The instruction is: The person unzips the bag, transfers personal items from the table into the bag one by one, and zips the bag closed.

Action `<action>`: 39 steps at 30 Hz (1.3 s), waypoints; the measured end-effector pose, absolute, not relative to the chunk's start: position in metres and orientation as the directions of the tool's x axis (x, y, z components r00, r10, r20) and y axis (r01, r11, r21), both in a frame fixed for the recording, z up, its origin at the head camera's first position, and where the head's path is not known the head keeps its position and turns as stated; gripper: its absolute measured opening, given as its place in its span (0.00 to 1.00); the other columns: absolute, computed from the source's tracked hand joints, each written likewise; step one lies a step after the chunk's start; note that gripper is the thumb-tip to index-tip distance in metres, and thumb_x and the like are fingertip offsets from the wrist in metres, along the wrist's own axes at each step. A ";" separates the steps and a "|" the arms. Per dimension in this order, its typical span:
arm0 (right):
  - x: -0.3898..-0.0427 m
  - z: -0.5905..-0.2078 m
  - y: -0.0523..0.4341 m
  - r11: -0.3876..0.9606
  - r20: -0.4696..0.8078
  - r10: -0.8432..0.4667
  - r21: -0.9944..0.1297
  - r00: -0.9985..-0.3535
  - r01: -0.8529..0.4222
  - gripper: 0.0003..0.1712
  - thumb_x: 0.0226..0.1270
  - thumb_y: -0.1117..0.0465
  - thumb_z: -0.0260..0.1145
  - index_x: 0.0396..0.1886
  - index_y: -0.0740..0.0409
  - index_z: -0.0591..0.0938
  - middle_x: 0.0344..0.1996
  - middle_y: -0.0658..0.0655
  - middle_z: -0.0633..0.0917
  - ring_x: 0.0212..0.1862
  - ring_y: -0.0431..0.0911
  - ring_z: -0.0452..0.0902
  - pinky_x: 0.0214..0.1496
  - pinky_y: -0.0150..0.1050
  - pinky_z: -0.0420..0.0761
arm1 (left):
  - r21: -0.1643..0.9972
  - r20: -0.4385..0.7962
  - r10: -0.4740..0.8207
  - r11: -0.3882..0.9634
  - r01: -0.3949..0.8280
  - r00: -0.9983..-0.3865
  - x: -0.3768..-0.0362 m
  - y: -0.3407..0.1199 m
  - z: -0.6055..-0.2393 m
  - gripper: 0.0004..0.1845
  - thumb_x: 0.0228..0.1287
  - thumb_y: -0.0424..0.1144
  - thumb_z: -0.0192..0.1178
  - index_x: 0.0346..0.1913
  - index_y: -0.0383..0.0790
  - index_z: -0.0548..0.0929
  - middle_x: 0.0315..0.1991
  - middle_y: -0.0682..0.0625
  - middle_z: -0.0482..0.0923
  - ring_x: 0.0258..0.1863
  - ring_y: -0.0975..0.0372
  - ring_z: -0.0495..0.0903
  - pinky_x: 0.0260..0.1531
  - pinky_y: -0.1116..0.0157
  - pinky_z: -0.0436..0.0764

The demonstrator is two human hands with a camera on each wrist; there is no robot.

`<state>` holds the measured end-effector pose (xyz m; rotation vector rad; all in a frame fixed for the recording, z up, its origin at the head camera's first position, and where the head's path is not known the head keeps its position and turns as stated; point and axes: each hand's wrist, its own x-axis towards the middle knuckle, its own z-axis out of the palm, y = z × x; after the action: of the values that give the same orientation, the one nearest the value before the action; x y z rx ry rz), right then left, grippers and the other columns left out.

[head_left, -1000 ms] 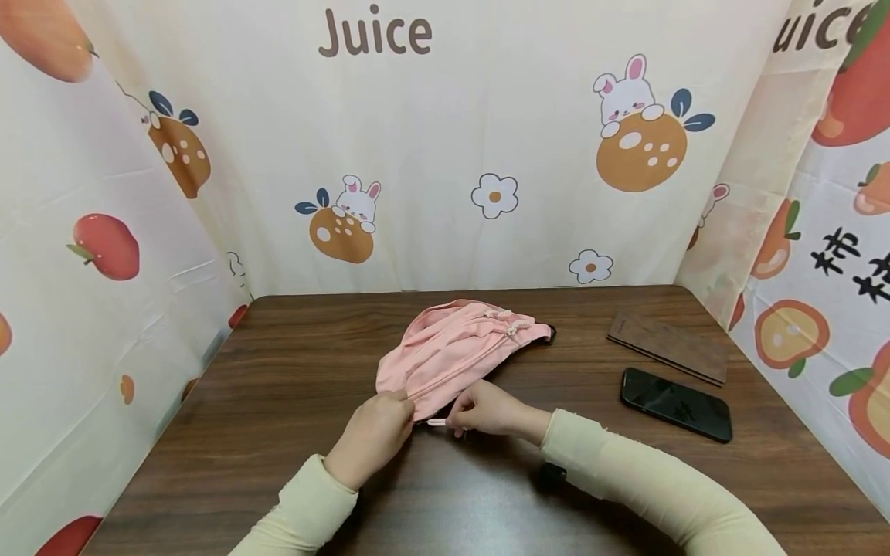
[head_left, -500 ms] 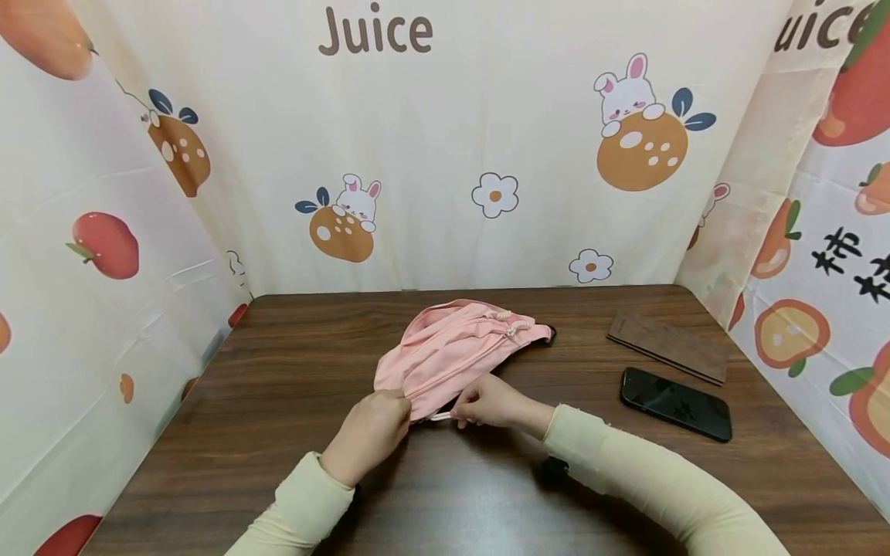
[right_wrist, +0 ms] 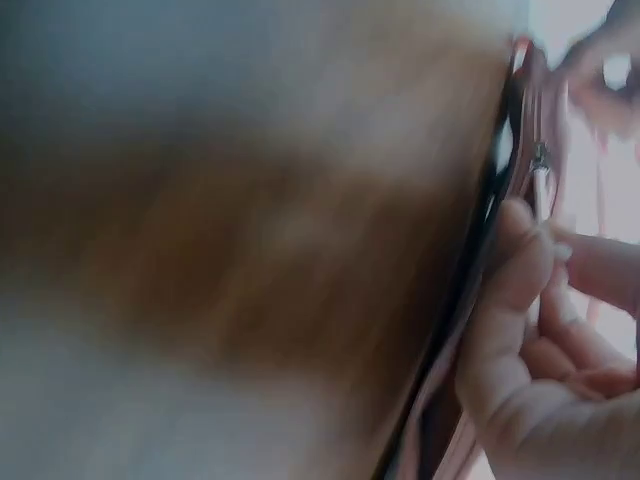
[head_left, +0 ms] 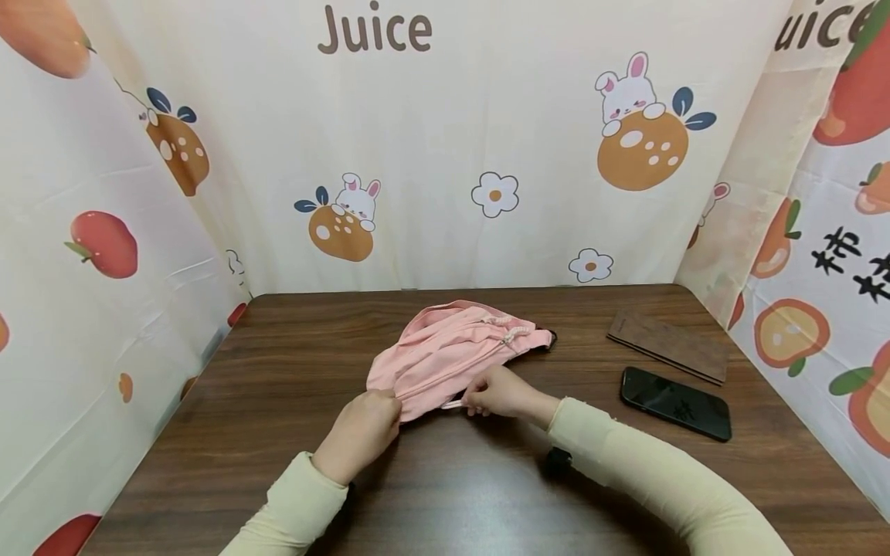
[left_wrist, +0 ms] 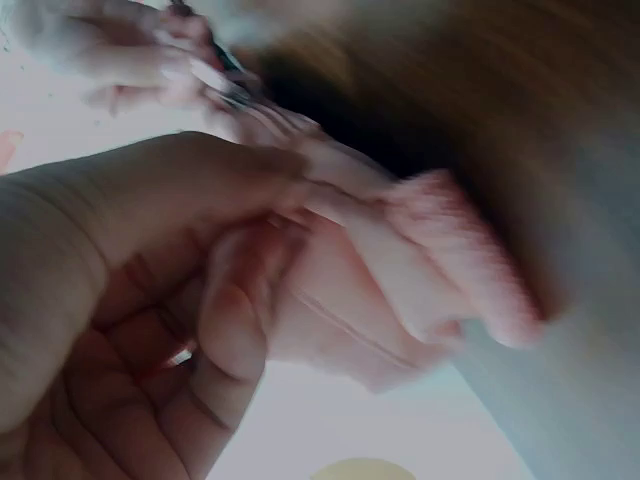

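Observation:
A pink fabric sling bag (head_left: 445,351) lies on the table, its knotted cord pulls (head_left: 513,334) at the far right end. My left hand (head_left: 365,432) pinches the bag's near left end between thumb and fingers; in the left wrist view the fabric (left_wrist: 350,330) bunches at the fingertips. Along the near edge, my right hand (head_left: 502,391) pinches a pale zipper pull (head_left: 452,404). The right wrist view shows the metal zipper slider (right_wrist: 540,155) just beyond the fingertips. Dark lining shows at the bag's edge beside that hand.
To the right lie a black phone (head_left: 676,404) and, behind it, a brown wallet-like slab (head_left: 667,347). The wooden table (head_left: 299,347) meets a printed curtain (head_left: 431,139) at its back and sides.
My right hand has moved slightly up and right with the zipper pull. My left hand has drawn a little left, stretching the bag's near end that way. Phone and slab stay put.

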<state>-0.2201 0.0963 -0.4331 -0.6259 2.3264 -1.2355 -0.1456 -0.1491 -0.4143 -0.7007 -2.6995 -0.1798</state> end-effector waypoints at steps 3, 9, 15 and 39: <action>-0.226 -0.433 0.105 0.497 -0.169 -0.549 -0.854 -0.818 -0.157 0.09 0.65 0.67 0.64 0.28 0.67 0.87 0.19 0.53 0.85 0.23 0.36 0.75 0.27 0.30 0.78 | 0.042 0.337 0.437 0.878 0.477 -0.834 -0.144 -0.152 -0.413 0.18 0.44 0.27 0.69 0.12 0.44 0.70 0.16 0.53 0.71 0.17 0.59 0.73 0.19 0.63 0.72; -0.227 -0.431 0.106 0.433 -0.202 -0.587 -0.897 -0.784 -0.093 0.10 0.65 0.67 0.63 0.31 0.72 0.86 0.20 0.51 0.85 0.24 0.36 0.75 0.29 0.30 0.79 | 0.032 0.354 0.441 0.876 0.482 -0.825 -0.143 -0.152 -0.412 0.16 0.45 0.27 0.68 0.13 0.44 0.72 0.17 0.52 0.73 0.19 0.57 0.76 0.20 0.61 0.73; -0.221 -0.430 0.102 0.397 -0.230 -0.599 -0.917 -0.767 -0.035 0.10 0.66 0.67 0.64 0.35 0.73 0.86 0.21 0.51 0.85 0.25 0.36 0.76 0.29 0.29 0.79 | 0.014 0.419 0.451 0.864 0.503 -0.788 -0.142 -0.147 -0.415 0.16 0.41 0.31 0.73 0.15 0.44 0.73 0.18 0.53 0.72 0.19 0.58 0.75 0.19 0.62 0.74; -0.226 -0.435 0.111 0.350 -0.304 -0.575 -0.930 -0.759 0.108 0.13 0.65 0.65 0.64 0.37 0.75 0.84 0.21 0.50 0.84 0.25 0.37 0.75 0.28 0.29 0.78 | -0.059 0.512 0.474 0.852 0.521 -0.717 -0.143 -0.144 -0.424 0.15 0.46 0.33 0.75 0.18 0.44 0.75 0.20 0.54 0.72 0.23 0.60 0.76 0.19 0.66 0.75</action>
<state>-0.2264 0.1108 -0.4351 -0.4055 2.0079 -1.4491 -0.1434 -0.1442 -0.4236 -0.7262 -2.5016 -0.1204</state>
